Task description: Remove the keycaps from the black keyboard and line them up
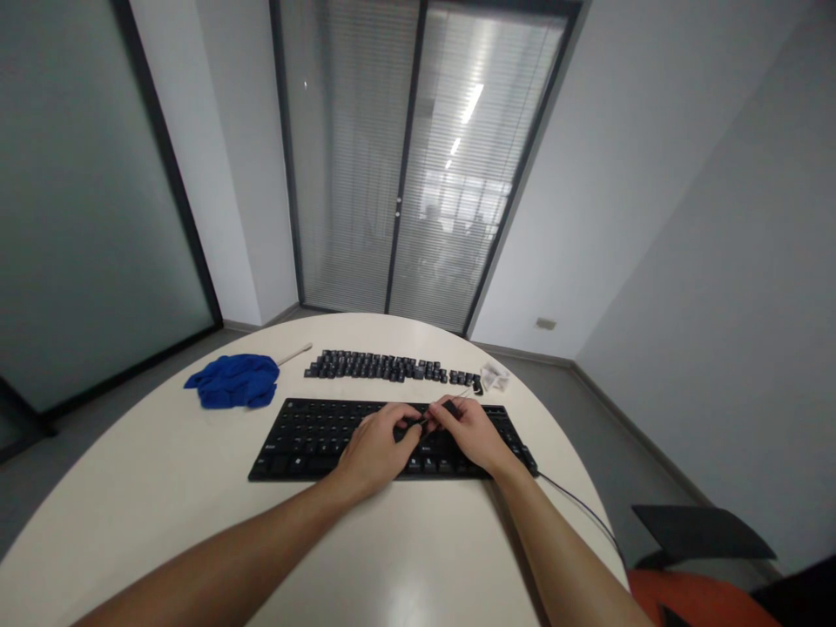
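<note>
A black keyboard [306, 435] lies across the table in front of me, with both hands over its right half. My right hand [470, 428] is closed around a small black-handled wire keycap puller [450, 407]; its thin wires stick out away from me. My left hand [379, 446] is closed in a pinch just above the keys, its fingertips meeting those of the right hand. A small dark piece shows at the left fingertips, too small and covered to make out. Loose black keycaps [366, 366] stand in rows behind the keyboard.
A crumpled blue cloth [236, 380] and a white-tipped stick [295, 354] lie at the left. White crumpled tissue [495, 376] is at the back right. The keyboard cable [581, 505] runs off the round white table [150, 488] beside an orange chair [698, 601].
</note>
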Tool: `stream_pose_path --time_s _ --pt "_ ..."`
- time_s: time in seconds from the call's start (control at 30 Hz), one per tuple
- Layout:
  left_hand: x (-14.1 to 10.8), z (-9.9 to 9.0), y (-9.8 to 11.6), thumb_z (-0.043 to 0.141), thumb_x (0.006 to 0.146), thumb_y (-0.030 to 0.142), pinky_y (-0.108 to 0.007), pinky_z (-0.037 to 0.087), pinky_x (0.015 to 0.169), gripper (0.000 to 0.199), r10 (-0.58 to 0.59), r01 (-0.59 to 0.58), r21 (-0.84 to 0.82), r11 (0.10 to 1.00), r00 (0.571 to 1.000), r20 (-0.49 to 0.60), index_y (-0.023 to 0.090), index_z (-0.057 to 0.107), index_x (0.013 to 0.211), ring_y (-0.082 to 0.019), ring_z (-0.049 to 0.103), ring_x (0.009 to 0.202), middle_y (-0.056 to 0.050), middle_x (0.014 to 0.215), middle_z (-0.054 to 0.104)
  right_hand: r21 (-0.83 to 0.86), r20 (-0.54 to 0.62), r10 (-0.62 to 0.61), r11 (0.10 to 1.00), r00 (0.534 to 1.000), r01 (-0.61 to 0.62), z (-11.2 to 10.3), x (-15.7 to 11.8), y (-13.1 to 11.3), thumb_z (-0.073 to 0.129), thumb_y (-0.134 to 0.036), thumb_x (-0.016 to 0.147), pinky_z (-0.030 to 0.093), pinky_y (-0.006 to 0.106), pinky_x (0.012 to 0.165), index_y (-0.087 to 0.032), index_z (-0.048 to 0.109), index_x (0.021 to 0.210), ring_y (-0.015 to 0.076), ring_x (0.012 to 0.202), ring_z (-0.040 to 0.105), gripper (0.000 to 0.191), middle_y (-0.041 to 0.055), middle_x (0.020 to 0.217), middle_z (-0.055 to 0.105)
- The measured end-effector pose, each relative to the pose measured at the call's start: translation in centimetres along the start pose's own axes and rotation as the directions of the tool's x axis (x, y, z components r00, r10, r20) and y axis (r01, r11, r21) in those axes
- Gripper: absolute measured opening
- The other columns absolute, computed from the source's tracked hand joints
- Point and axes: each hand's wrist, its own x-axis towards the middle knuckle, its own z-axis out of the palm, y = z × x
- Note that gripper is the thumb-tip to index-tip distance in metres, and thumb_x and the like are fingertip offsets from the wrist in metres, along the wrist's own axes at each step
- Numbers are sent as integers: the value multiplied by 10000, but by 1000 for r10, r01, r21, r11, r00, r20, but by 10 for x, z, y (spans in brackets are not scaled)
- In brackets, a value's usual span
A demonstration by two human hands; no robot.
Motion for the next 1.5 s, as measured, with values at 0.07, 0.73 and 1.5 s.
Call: stream_pose_path --time_s 0.07,0.73,1.5 --pt "0 0 1 522 869 211 -329 480 912 227 -6 6 10 1000 1000 -5 257 674 1031 -199 640 961 -23 1086 695 -5 -48 -1 1000 999 0 -1 0 0 545 -519 907 466 276 685 -163 676 781 162 649 617 400 32 672 690" --pt "-1 4 -8 628 836 216 -372 461 933 213 28 -29 131 991 1000 10 257 687 1037 -235 604 1028 -32 1058 694 -358 -213 -175 929 961 90 -10 1 2 380 -461 993 421 324 846 -193 652 902 215 913 597 392 66 911 660" --pt "2 4 -13 566 880 214 -333 480 868 129 -20 21 75 997 1000 -16 238 686 921 -213 643 931 -37 957 703 -382 166 -90 912 982 148 -5 -4 -7 535 -119 818 433 258 666 -198 727 1014 166 706 588 285 15 830 711"
